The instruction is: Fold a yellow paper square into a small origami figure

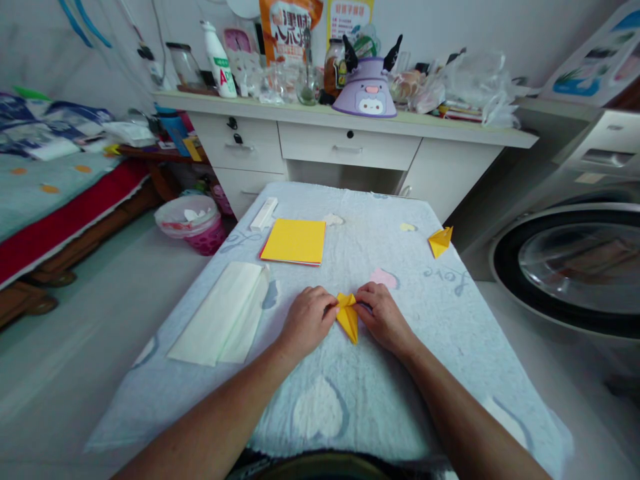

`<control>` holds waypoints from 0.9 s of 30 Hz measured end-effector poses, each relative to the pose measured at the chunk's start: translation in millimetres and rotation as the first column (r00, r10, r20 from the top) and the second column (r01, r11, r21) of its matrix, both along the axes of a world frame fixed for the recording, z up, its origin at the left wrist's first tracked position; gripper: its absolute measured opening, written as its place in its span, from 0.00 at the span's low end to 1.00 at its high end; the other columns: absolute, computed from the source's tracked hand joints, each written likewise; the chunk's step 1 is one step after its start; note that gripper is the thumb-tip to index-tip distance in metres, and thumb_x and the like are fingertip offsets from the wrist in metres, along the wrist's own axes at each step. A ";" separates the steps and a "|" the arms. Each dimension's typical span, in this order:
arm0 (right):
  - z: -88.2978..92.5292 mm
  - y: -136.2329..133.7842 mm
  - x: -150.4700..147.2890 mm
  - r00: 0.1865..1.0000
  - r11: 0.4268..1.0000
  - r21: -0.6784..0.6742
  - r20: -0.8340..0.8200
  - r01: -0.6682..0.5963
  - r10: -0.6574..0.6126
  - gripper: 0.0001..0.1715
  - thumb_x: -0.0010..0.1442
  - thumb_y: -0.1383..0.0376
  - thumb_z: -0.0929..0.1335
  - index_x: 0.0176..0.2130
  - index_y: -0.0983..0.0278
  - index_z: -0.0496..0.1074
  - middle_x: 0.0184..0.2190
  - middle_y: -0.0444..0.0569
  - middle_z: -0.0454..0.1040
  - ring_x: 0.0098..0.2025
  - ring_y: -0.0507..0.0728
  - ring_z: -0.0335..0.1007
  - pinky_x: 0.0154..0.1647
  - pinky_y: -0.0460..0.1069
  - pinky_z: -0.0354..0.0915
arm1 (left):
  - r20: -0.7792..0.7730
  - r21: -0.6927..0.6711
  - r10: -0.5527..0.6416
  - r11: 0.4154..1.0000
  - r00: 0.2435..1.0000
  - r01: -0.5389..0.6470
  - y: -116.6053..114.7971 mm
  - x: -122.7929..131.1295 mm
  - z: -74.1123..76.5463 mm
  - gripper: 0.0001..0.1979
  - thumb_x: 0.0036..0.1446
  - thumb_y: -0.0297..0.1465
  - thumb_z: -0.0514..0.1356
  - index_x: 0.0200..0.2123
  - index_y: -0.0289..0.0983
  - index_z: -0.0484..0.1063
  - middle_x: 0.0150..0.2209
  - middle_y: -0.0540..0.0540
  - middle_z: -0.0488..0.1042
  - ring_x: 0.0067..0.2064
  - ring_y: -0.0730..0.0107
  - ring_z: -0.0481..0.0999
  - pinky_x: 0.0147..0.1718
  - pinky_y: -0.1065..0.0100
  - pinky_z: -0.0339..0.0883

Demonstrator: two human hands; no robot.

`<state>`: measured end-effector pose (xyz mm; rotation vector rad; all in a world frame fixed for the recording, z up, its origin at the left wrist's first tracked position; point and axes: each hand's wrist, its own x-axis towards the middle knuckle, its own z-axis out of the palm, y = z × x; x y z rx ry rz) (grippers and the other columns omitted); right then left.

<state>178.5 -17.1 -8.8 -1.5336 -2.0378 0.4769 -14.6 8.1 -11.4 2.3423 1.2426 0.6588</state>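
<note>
Between my two hands is a small folded piece of yellow origami paper (pixel 348 323), its narrow point toward me. My left hand (pixel 311 316) pinches its upper left corner between thumb and fingers. On the other side, my right hand (pixel 383 312) grips the upper right corner the same way. Both hands rest low over the cloth-covered table. Beyond my left hand lies a stack of square coloured paper (pixel 294 241), yellow on top. Another folded yellow paper piece (pixel 441 241) sits near the table's right edge.
A light cloth (pixel 317 407) with hearts covers the table (pixel 400 373). Folded white tissue (pixel 220 313) and a small white box (pixel 264 213) lie on the left. Beyond stands a cluttered white desk (pixel 345 143); a pink bin (pixel 205 237) is left, a washing machine (pixel 590 220) right.
</note>
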 end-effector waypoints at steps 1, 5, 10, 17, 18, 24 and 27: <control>-0.3 1.0 -0.8 1.000 1.000 -0.003 0.005 0.015 -0.015 0.08 0.60 0.72 0.67 0.35 0.63 0.77 0.37 0.51 0.73 0.42 0.59 0.65 0.46 0.54 0.61 | -0.022 0.012 0.025 1.000 0.999 -0.024 0.3 0.5 0.2 0.05 0.60 0.27 0.58 0.34 0.37 0.74 0.35 0.46 0.73 0.41 0.63 0.71 0.43 0.63 0.64; -1.4 4.1 -4.5 0.997 0.996 -0.020 0.017 0.082 -0.082 0.07 0.61 0.70 0.67 0.36 0.64 0.76 0.36 0.51 0.73 0.42 0.59 0.65 0.46 0.53 0.60 | -0.100 0.036 0.127 0.992 0.987 -0.124 0.7 3.5 2.5 0.04 0.59 0.29 0.60 0.32 0.38 0.74 0.36 0.46 0.73 0.42 0.62 0.71 0.43 0.62 0.62; -2.7 6.5 -9.1 0.986 0.986 -0.023 0.031 0.164 -0.163 0.06 0.61 0.69 0.67 0.35 0.65 0.75 0.35 0.52 0.72 0.41 0.59 0.65 0.45 0.52 0.59 | -0.173 0.055 0.192 0.981 0.966 -0.185 -0.9 7.0 4.8 0.03 0.58 0.30 0.61 0.32 0.38 0.73 0.36 0.46 0.72 0.42 0.60 0.70 0.42 0.61 0.61; -5.8 6.6 -11.7 0.973 0.975 0.013 0.065 0.221 -0.221 0.03 0.58 0.69 0.68 0.35 0.66 0.72 0.34 0.51 0.70 0.39 0.59 0.64 0.42 0.52 0.59 | -0.106 0.071 0.220 0.974 0.970 -0.213 -2.2 8.6 2.1 0.07 0.56 0.28 0.62 0.39 0.39 0.68 0.39 0.47 0.72 0.44 0.60 0.69 0.43 0.61 0.61; -6.7 6.4 -11.7 0.973 0.975 0.024 0.067 0.219 -0.220 0.03 0.58 0.69 0.68 0.35 0.66 0.72 0.34 0.51 0.70 0.39 0.59 0.64 0.42 0.51 0.58 | -0.089 0.071 0.205 0.977 0.975 -0.199 -2.0 8.4 1.5 0.08 0.56 0.27 0.61 0.40 0.39 0.68 0.39 0.47 0.71 0.44 0.60 0.68 0.44 0.61 0.61; -10.9 6.4 -11.6 0.977 0.984 0.056 0.116 0.172 -0.177 0.07 0.59 0.70 0.66 0.35 0.64 0.75 0.34 0.51 0.71 0.40 0.58 0.64 0.43 0.51 0.56 | -0.018 0.067 0.030 0.997 0.999 -0.028 0.7 6.8 -0.5 0.13 0.59 0.22 0.56 0.41 0.42 0.76 0.40 0.46 0.71 0.44 0.61 0.67 0.45 0.61 0.62; -9.5 6.0 -13.5 0.967 0.981 0.039 0.165 0.191 -0.195 0.07 0.60 0.68 0.66 0.35 0.63 0.75 0.35 0.51 0.71 0.40 0.59 0.63 0.43 0.52 0.55 | -0.026 0.064 -0.018 0.998 0.999 0.020 0.9 7.6 -0.9 0.13 0.60 0.22 0.55 0.42 0.41 0.77 0.40 0.46 0.72 0.44 0.61 0.67 0.45 0.61 0.63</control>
